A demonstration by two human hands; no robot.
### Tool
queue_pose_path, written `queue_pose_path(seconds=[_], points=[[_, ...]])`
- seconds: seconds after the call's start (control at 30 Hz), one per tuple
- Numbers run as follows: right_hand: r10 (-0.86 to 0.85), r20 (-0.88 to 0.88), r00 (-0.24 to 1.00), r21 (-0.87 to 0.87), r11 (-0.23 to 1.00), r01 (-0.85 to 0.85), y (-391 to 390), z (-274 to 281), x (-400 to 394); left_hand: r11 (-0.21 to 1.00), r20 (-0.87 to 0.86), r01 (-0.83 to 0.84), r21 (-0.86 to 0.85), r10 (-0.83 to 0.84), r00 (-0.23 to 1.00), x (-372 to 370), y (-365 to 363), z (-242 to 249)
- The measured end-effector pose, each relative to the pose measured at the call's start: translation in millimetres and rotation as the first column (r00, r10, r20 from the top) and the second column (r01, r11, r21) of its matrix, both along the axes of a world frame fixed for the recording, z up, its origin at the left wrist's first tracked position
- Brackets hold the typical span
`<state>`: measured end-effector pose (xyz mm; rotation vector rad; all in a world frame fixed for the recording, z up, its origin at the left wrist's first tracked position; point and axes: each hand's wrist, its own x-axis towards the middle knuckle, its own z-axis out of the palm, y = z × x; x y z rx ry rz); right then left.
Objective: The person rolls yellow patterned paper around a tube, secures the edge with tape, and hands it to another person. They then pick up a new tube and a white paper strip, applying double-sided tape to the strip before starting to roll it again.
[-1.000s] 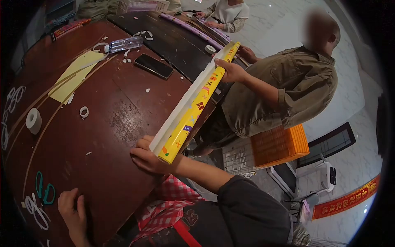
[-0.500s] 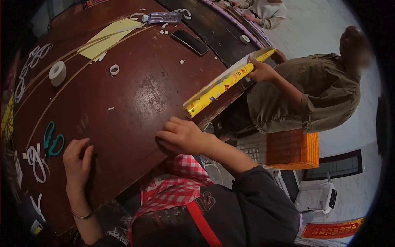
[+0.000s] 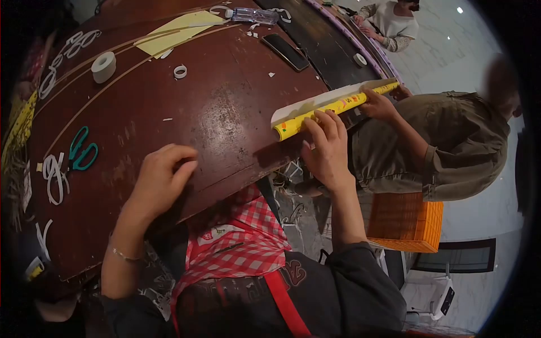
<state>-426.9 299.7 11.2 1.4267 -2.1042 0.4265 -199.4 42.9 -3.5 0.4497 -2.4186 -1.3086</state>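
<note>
A long yellow printed paper roll (image 3: 350, 103) with a loose white edge slants over the table's right corner. A co-worker in an olive shirt holds its far part with a hand (image 3: 378, 105). My right hand (image 3: 328, 149) is at the near end, its fingers apart and overlapping the roll, the thumb below; whether it touches cannot be made out. My left hand (image 3: 163, 177) hovers near the table's front edge with bent fingers, thumb apart, and holds nothing. Green-handled scissors (image 3: 83, 149) lie left of it.
On the brown table (image 3: 169, 135) are a large white tape roll (image 3: 103, 67), a small tape ring (image 3: 180, 71), a phone (image 3: 285, 51), a yellow sheet (image 3: 177, 35), thin strips and a plastic bottle (image 3: 255, 16). An orange crate (image 3: 403, 222) stands beyond the right edge. Another person sits farther back.
My right hand has risen from the table edge to the near end of the yellow roll, its fingers spreading. My left hand has moved right, away from the scissors. The view has shifted.
</note>
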Motion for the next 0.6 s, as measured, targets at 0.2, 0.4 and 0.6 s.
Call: queue_pose_path(seconds=[0.2, 0.4, 0.6], points=[[0.061, -0.036, 0.997, 0.063, 0.996, -0.059, -17, -1, -32, 0.993, -0.062, 0.115, 0.033, -0.113, 0.992, -84, 32, -19], [0.119, -0.035, 0.992, 0.001, 0.993, -0.119, -11, -11, -60, 0.983, -0.364, 0.085, 0.160, -0.022, 0.931, -125, 67, -20], [0.151, -0.008, 0.989, -0.017, 0.988, -0.151, -5, -13, -60, 0.980, -0.294, 0.142, 0.140, -0.096, 0.951, -155, 80, -18]])
